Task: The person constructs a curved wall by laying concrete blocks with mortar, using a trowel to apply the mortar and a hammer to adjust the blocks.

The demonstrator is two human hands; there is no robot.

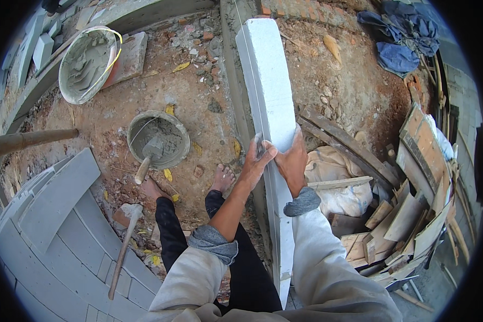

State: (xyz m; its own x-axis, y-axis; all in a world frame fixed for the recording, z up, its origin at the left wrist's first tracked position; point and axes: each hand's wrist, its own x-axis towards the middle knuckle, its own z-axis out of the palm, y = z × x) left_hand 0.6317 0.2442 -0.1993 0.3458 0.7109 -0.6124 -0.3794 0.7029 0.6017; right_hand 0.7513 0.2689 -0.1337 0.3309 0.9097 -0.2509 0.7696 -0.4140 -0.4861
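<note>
A long pale grey kerb block (pixel 272 80) lies lengthwise on a narrow concrete strip, pointing away from me. My left hand (pixel 256 160) grips its near part on the left side, thumb across the top. Opposite it, my right hand (pixel 292 165) wraps round the right side, so the two thumbs almost meet. More pale block (pixel 282 236) continues in line toward me, between my forearms. A thin taut string (pixel 250 70) runs along the block's left edge. To the left, a small bucket (pixel 185 144) of wet mortar holds a trowel (pixel 143 170) with its handle over the rim.
A larger mortar bucket (pixel 63 80) stands at the far left. Below it are a wooden pole (pixel 32 142), stacked grey slabs (pixel 64 231) and a hammer (pixel 124 252). Scrap boards (pixel 408 214), a pale sack (pixel 333 166) and dark blue cloth (pixel 397 56) lie at right.
</note>
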